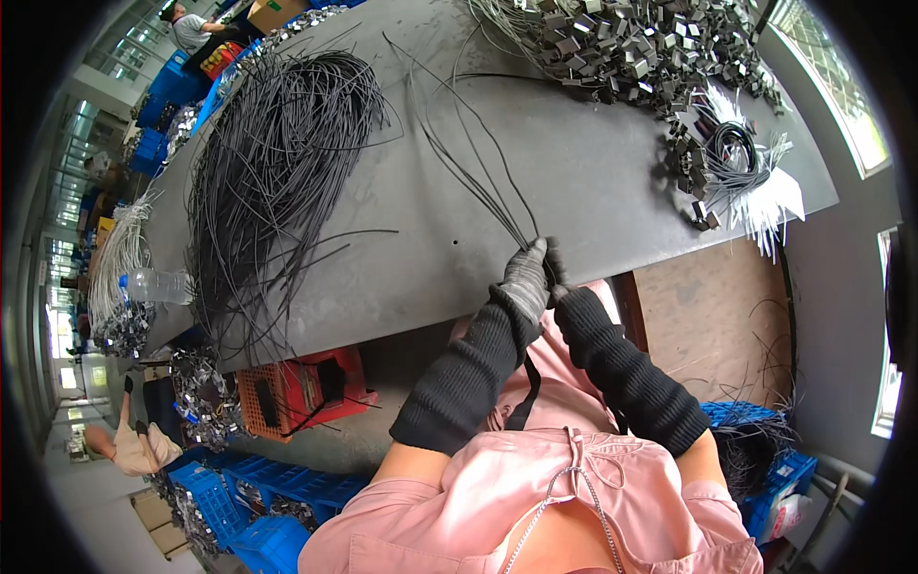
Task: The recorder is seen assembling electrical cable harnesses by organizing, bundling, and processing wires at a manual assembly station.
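Close together at the table's near edge are my two hands, in grey gloves and black knitted sleeves. My left hand (524, 279) is closed around a few thin black wires (475, 189), which fan out away from me over the tabletop. My right hand (557, 268) presses against the left one with its fingers drawn in, at the near ends of the same wires. Those ends are hidden between the gloves. To the left lies a big heap of loose black wires (277, 153).
The grey table (411, 277) carries a pile of small metal clips (641, 48) at the far right and a coiled wire bundle (732, 148) with white strips. A plastic bottle (158, 286) lies at left. Below are a red crate (330, 387) and blue crates (287, 483). Other people are at left.
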Available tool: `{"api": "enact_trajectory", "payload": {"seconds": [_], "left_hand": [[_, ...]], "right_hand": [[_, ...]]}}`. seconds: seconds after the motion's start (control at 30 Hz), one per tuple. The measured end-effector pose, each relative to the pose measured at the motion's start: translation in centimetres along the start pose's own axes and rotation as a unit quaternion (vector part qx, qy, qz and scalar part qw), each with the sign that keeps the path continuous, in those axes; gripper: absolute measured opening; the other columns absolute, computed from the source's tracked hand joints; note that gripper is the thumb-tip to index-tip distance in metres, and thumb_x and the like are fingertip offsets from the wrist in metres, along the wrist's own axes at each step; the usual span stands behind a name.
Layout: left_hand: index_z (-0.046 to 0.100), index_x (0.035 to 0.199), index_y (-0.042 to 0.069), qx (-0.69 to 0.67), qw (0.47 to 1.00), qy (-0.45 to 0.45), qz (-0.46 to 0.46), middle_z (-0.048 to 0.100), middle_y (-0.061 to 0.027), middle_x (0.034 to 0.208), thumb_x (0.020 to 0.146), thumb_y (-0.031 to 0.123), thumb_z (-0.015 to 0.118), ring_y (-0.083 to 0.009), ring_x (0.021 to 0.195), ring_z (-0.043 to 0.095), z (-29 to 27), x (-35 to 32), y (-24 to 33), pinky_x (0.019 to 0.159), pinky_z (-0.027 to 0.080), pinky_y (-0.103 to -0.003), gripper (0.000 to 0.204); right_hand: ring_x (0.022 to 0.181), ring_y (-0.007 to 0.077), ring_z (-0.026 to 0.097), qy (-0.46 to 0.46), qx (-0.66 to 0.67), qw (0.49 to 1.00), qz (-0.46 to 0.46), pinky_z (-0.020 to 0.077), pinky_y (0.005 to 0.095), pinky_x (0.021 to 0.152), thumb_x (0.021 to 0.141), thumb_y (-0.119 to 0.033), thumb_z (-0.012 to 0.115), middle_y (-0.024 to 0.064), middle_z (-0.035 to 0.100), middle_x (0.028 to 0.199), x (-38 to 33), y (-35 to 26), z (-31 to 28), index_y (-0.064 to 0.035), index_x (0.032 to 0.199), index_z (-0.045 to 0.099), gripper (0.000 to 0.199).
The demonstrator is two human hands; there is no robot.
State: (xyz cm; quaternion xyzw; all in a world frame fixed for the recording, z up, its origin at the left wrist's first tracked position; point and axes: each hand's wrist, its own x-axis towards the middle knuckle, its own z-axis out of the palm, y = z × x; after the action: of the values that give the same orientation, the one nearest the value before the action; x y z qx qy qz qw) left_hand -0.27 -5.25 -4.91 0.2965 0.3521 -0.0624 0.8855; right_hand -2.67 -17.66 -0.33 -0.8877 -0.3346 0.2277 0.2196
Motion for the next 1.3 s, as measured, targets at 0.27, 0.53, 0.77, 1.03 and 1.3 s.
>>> {"api": "enact_trajectory", "payload": {"seconds": [0.27, 0.53, 0.77, 1.03, 1.3], "left_hand": [[0.056, 0.093, 0.01, -0.117, 0.985, -0.048, 0.12, 0.059, -0.0028, 0.077, 0.091, 0.023, 0.047, -0.0166, 0.064, 0.055, -0.5, 3.2, 8.2, 0.057, 0.049, -0.033, 0.015], [0.052, 0.086, 0.017, -0.027, 0.993, 0.029, 0.11, 0.038, 0.0065, 0.06, 0.092, 0.031, 0.045, -0.0081, 0.042, 0.028, 2.0, 1.3, 8.4, 0.039, 0.028, -0.026, 0.017], [0.048, 0.081, 0.019, -0.01, 0.996, 0.063, 0.062, 0.036, 0.0061, 0.057, 0.093, 0.035, 0.042, -0.0087, 0.042, 0.028, 2.9, 0.5, 6.2, 0.038, 0.024, -0.024, 0.021], [0.049, 0.083, 0.016, 0.014, 0.997, 0.054, 0.047, 0.034, 0.0047, 0.054, 0.092, 0.035, 0.045, -0.0102, 0.041, 0.03, 2.8, -0.5, 3.6, 0.037, 0.025, -0.026, 0.021], [0.048, 0.087, 0.014, -0.031, 0.996, 0.086, 0.024, 0.041, 0.0018, 0.056, 0.092, 0.031, 0.044, -0.0122, 0.042, 0.037, 0.4, -0.1, 1.6, 0.036, 0.033, -0.027, 0.018]], "right_hand": [[0.071, 0.0314, 0.055, 0.092, 0.083, 0.988, -0.096, 0.0443, 0.039, 0.064, 0.069, 0.001, 0.051, 0.0162, 0.055, 0.078, -4.6, 0.8, 3.1, -0.0024, 0.084, 0.053, 0.016], [0.07, 0.0295, 0.056, 0.149, 0.029, 0.984, -0.091, 0.0453, 0.0376, 0.063, 0.072, -0.003, 0.051, 0.0147, 0.056, 0.077, -4.8, -0.3, 4.4, -0.0033, 0.083, 0.055, 0.012], [0.073, 0.0312, 0.053, 0.125, 0.051, 0.987, -0.082, 0.0426, 0.0383, 0.066, 0.071, -0.003, 0.051, 0.0154, 0.054, 0.078, -3.3, -0.5, 3.9, -0.0035, 0.084, 0.052, 0.013], [0.079, 0.0328, 0.05, 0.149, 0.035, 0.981, -0.121, 0.0391, 0.0384, 0.071, 0.066, 0.0, 0.053, 0.0164, 0.05, 0.082, -1.3, 1.1, 3.6, -0.0039, 0.086, 0.049, 0.021], [0.075, 0.0362, 0.054, 0.16, -0.004, 0.983, -0.092, 0.0447, 0.0384, 0.065, 0.06, 0.0, 0.058, 0.02, 0.054, 0.076, 0.6, 1.6, 3.5, -0.003, 0.083, 0.053, 0.023]]}}
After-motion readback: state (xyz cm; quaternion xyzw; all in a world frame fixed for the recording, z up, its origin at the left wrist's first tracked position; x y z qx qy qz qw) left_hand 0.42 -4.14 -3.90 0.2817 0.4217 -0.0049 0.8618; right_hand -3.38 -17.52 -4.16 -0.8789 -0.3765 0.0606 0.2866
